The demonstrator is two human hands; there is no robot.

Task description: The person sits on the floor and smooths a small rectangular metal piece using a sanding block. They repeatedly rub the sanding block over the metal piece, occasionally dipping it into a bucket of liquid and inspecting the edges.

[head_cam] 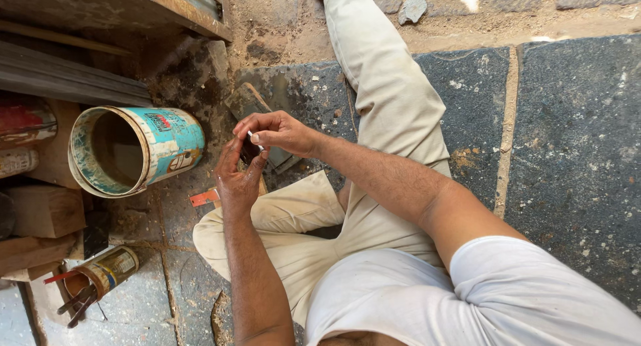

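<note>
I sit on a stone floor with one leg stretched out and the other bent. My right hand [280,130] pinches a small white piece [251,136] between thumb and fingertips. My left hand [237,179] is raised just below it, fingers loosely spread and pointing up, with the fingertips close to the white piece. A dark flat metal tool [248,99] lies on the floor under both hands, partly hidden by them.
A large empty paint can [133,149] lies on its side at the left. A smaller tin [107,271] holding red-handled tools lies at the lower left. Wooden blocks [43,212] and planks [73,79] line the left edge. An orange scrap [203,198] lies by my knee.
</note>
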